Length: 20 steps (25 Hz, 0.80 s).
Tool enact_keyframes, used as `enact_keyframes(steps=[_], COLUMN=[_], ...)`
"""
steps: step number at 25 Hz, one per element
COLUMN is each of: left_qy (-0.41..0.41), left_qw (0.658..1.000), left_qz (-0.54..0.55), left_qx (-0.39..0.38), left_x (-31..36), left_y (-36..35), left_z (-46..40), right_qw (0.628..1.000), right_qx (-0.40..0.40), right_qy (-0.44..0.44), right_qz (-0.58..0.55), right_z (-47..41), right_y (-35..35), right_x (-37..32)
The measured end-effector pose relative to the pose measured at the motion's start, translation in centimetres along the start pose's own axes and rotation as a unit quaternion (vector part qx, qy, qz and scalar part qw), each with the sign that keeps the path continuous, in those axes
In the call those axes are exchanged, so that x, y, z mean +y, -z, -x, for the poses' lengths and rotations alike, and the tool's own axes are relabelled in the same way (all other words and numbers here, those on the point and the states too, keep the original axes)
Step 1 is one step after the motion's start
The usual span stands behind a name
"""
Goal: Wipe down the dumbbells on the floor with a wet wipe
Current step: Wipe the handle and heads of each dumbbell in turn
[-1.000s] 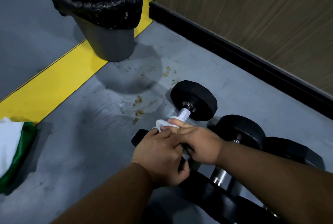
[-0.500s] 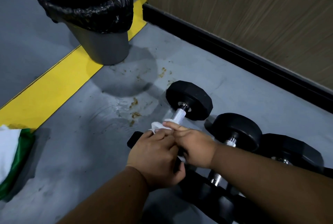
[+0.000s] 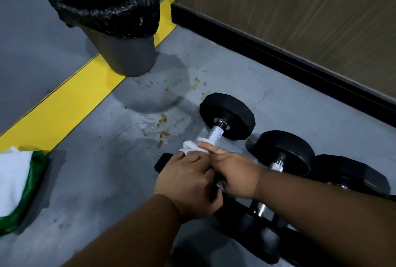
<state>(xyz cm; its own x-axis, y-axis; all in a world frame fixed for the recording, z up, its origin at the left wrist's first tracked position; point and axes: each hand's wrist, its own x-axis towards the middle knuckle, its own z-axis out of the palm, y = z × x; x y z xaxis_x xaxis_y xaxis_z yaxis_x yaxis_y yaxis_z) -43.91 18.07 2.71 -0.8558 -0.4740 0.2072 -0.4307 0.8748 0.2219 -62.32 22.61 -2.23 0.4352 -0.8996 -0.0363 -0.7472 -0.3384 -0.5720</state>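
Item: dumbbell [image 3: 218, 129] under cleaning, lying on the grey floor [image 3: 90, 172], leftmost of a row of dumbbells running off to the right along the dark skirting. Long axis running from near-left to far-right: far head [image 3: 228, 115] resting clear and in full view, knurled steel handle [image 3: 214, 133] emerging bare just beyond the hands, near head [image 3: 162, 160] mostly hidden under the left hand. Wet wipe [image 3: 189, 146] bunching white around the handle at the hands' far edge. Right hand [image 3: 233, 174] closing over wipe and handle together, forefinger lying along the bar. Left hand [image 3: 188, 183] curling shut over the near end, apparently steadying it; exact contact under the palm not showing. Both hands sitting at the near end, touching each other; right hand nearer the unwiped stretch. Judging the coming stroke as a slide along the axis, away and rightward toward the far head. Neighbouring dumbbell [image 3: 282, 153] lying just to the right, roughly parallel, apparently awaiting its turn.
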Motion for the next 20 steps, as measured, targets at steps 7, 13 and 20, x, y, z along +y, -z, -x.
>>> enact_keyframes(steps=[7, 13, 20], left_qy=[-0.014, -0.019, -0.039], left_qw=[0.999, 0.999, 0.998], left_qz=[-0.040, -0.025, -0.058], left_qx=[-0.011, -0.003, 0.003], left_x=[0.0, 1.3, 3.3], left_y=[-0.1, -0.4, -1.3], left_z=[0.2, 0.1, 0.2], right_qw=[0.990, 0.999, 0.988], right_qx=[0.067, 0.012, 0.075], right_qy=[-0.122, -0.045, -0.135], right_qz=[-0.016, -0.016, -0.018], right_z=[-0.9, 0.3, 0.6], right_y=[1.1, 0.9, 2.1], right_x=[1.4, 0.4, 2.1])
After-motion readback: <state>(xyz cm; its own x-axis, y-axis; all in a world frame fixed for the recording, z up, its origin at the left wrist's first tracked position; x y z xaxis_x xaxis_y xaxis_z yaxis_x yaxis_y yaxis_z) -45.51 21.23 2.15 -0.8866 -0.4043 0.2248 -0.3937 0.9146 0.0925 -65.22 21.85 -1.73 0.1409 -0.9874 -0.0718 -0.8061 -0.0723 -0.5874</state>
